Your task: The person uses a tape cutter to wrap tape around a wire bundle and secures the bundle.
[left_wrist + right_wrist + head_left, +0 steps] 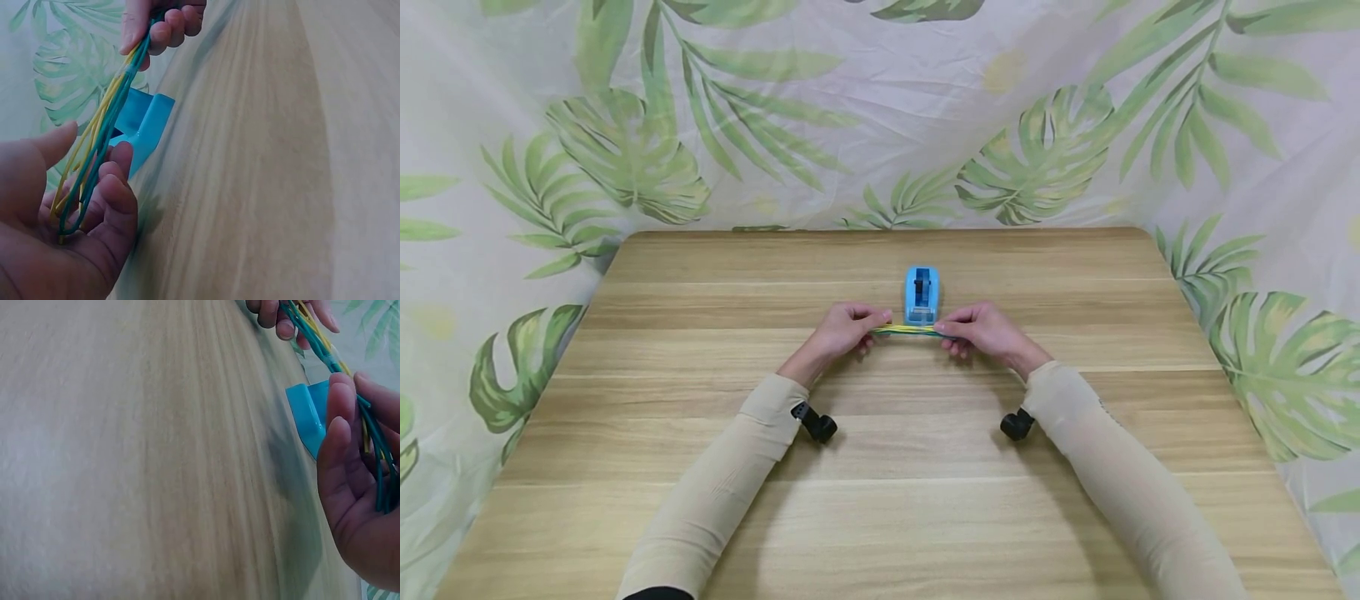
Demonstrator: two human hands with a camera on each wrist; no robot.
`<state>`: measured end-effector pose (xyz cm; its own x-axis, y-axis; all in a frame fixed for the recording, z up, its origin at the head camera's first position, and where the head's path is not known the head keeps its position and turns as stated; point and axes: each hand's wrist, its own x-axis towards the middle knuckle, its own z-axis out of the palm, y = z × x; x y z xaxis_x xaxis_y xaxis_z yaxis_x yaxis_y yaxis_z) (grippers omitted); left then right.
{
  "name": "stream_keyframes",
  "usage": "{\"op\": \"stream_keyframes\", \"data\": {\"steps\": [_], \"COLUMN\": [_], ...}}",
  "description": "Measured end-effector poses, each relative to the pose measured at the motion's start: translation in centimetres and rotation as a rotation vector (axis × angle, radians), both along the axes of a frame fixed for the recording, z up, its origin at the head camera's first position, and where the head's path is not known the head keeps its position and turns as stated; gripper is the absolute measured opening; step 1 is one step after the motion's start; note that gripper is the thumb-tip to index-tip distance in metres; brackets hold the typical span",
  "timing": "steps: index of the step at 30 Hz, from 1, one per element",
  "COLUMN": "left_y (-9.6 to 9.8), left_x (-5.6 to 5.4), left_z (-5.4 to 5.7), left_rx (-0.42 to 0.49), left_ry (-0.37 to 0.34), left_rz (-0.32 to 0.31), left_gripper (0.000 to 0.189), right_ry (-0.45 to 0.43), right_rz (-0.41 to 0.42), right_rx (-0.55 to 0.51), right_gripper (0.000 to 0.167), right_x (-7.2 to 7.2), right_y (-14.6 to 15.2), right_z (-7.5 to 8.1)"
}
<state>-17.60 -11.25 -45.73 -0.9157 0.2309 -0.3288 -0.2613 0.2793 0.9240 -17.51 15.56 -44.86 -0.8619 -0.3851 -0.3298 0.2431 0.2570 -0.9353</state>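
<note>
A looped bundle of yellow and green wires (907,330) stretches between both hands above the table. My left hand (846,327) holds its left end; in the left wrist view the loops (106,119) lie across the curled fingers, with the thumb lifted off to the side. My right hand (981,332) pinches the bundle between thumb and index finger, and the loose strands (378,447) run down into the palm. A shiny clear band, apparently tape, wraps the wires near the right fingertips. Just behind the bundle stands a blue tape dispenser (922,294).
The wooden table (880,500) ends at a rear edge not far behind the dispenser. A leaf-patterned cloth (880,108) hangs beyond it. Each wrist carries a small black camera, the left camera (818,423) and the right camera (1017,425).
</note>
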Motion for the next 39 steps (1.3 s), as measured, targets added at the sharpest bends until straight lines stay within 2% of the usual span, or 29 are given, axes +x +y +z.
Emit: {"op": "stream_keyframes", "data": {"steps": [4, 7, 14, 22, 31, 39], "left_y": [0.02, 0.05, 0.04, 0.02, -0.06, -0.07], "left_x": [-0.05, -0.13, -0.45, -0.69, -0.78, -0.86], "left_z": [0.13, 0.24, 0.39, 0.26, 0.62, 0.61], "left_rx": [-0.008, 0.004, 0.03, 0.039, 0.015, 0.003], "left_ry": [-0.018, -0.056, -0.135, -0.121, -0.088, -0.052], "left_rz": [-0.014, -0.027, -0.077, -0.097, -0.073, -0.043], "left_gripper": [0.035, 0.036, 0.038, 0.03, 0.027, 0.023], "right_ry": [0.046, 0.093, 0.268, 0.437, 0.459, 0.374], "right_rz": [0.002, 0.005, 0.013, 0.031, 0.026, 0.032], "right_rx": [0.029, 0.04, 0.062, 0.079, 0.115, 0.152], "right_gripper": [0.025, 0.025, 0.018, 0.015, 0.01, 0.016], "right_x": [0.07, 0.04, 0.13, 0.24, 0.38, 0.35], "right_y": [0.06, 0.09, 0.09, 0.15, 0.09, -0.1], "right_z": [-0.05, -0.27, -0.82, -0.87, -0.64, -0.36]}}
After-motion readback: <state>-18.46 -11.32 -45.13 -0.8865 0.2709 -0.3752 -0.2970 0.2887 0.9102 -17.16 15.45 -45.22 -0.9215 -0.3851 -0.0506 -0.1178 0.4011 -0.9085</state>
